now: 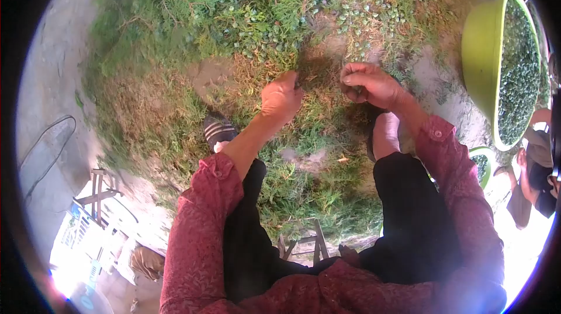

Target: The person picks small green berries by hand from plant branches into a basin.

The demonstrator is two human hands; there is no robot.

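My left hand (281,98) is closed above the brown and green plant litter (234,98) between my feet; whatever its fingers hold is too small to name. To its right, apart from it, my right hand (371,85) has its fingers curled together in a pinch, and I cannot make out anything in them. Beyond both hands lies a heap of green conifer sprigs (234,10) with small round pale-green cones (257,25) among them. More cones (353,19) are scattered on the ground at the upper right.
A large yellow-green basin (484,51) full of small green cones stands at the right. Below it is a smaller green-rimmed container (489,159). Another person (534,156) is at the right edge. A wooden stool (96,197) stands at lower left, near a wire loop (49,150).
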